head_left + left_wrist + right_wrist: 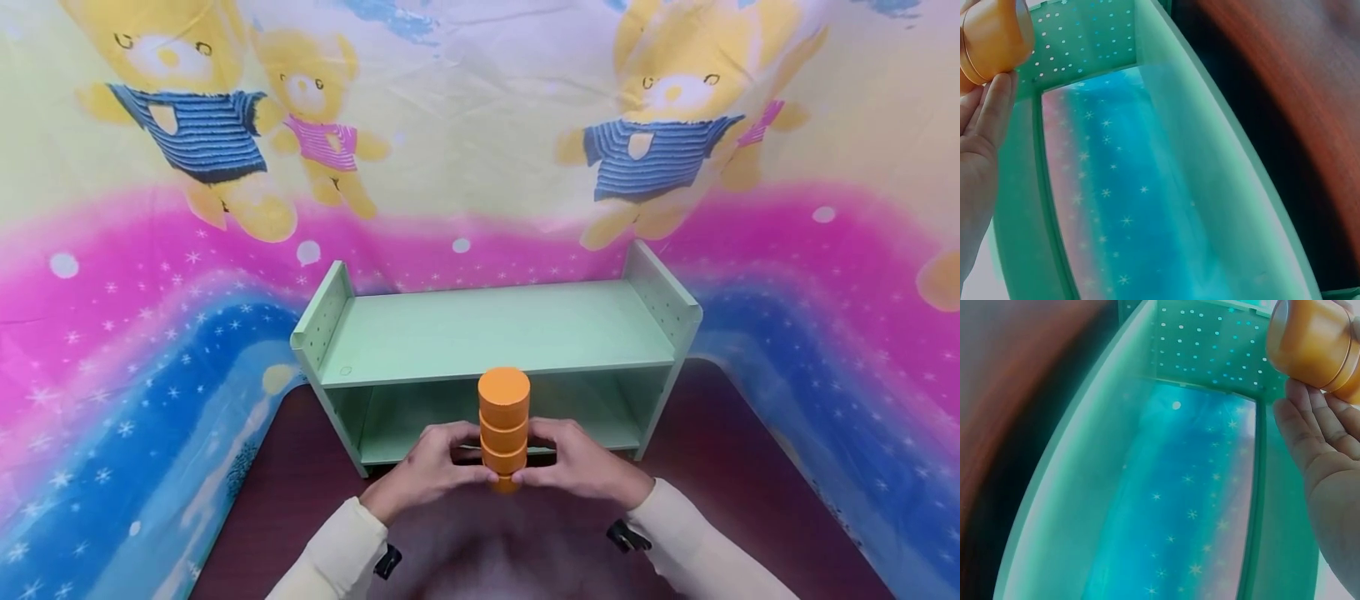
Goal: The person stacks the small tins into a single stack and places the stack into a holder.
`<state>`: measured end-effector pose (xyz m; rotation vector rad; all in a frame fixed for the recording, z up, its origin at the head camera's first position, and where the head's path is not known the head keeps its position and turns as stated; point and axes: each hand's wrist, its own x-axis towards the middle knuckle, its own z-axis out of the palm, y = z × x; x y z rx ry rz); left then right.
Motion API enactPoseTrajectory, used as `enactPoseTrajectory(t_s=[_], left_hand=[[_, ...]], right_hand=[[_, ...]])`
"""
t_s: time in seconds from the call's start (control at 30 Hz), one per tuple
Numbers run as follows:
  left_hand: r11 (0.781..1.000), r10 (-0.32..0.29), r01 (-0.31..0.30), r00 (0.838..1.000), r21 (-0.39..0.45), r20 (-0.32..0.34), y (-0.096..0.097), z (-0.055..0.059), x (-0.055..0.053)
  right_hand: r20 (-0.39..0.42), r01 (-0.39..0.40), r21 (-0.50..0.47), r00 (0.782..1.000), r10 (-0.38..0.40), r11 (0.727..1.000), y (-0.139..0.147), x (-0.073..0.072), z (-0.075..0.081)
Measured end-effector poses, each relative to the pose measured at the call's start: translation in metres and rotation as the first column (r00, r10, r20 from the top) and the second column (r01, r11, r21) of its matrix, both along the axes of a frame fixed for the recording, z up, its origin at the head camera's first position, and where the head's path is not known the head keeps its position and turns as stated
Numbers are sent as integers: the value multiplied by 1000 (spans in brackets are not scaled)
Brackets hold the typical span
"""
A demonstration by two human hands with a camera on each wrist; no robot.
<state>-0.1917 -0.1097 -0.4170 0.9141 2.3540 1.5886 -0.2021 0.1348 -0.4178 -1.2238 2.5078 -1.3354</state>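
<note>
Several orange cylinders, like round jars point(504, 390), stand end to end in one upright column in front of the green shelf point(487, 329). My left hand point(438, 467) grips the column from the left, its thumb near the lower end. From the opposite side my right hand point(577, 467) grips it the same way. In the left wrist view, fingers point(999, 106) touch a rounded orange jar point(1000, 37) at the upper left. The right wrist view has a glossy orange jar point(1307, 344) at the upper right, above the fingers. Their contents cannot be seen.
The two-level shelf has raised side panels point(663, 292) with small holes. It stands on a dark reddish-brown table point(750, 492). Behind and beside it hangs a cloth point(465, 167) printed with bears. Black clips point(387, 561) are at both sleeves.
</note>
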Motion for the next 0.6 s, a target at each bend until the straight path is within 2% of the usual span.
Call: enactPoseTrajectory(t_s=[0.17,0.3,0.6], left_hand=[[1000,1,-3,998,-23,-56,-1,6,-4],[999,24,-28,996,-42,-89,-2,10,-6],[997,39,-45,995,-64,-95,-3,19,-11]], right_hand=[[-11,0,-10,1000,0,1000,-1,-4,4],[-4,-5,-20,1000,5,1000,-2,-7,8],[-10,18,5,1000,-18,1000,-3,-12,17]])
